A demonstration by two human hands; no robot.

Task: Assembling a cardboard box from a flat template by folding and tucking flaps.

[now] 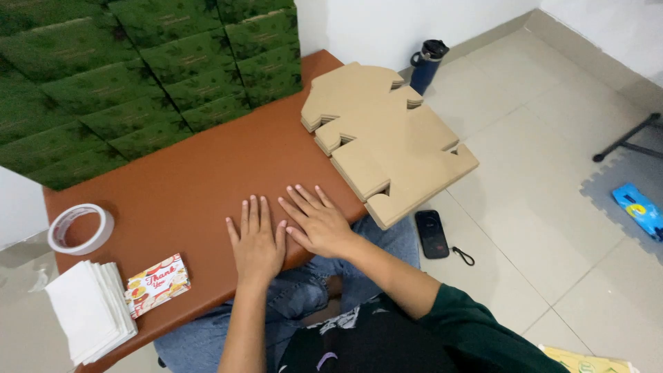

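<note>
Both hands are laid flat, palms down, on the brown surface (200, 179) near its front edge. The left hand (257, 242) and the right hand (319, 222) are placed side by side, touching or nearly so, with fingers spread and straight; nothing is held in either grip, both being open and pressed to the bare top.

Nearest to the right hand, a stack of flat die-cut cardboard blanks (387, 138) is seen on the right end of the surface, fanned in steps and overhanging the edge. The blanks are plain tan, with notched flaps and small slits along their sides.

At the back left, rows of dark green patterned boxes (138, 76) are stacked. At the front left, a roll of clear tape (81, 228), a pile of white tissue sheets (90, 311) and small printed cards (157, 283) are set out.
</note>
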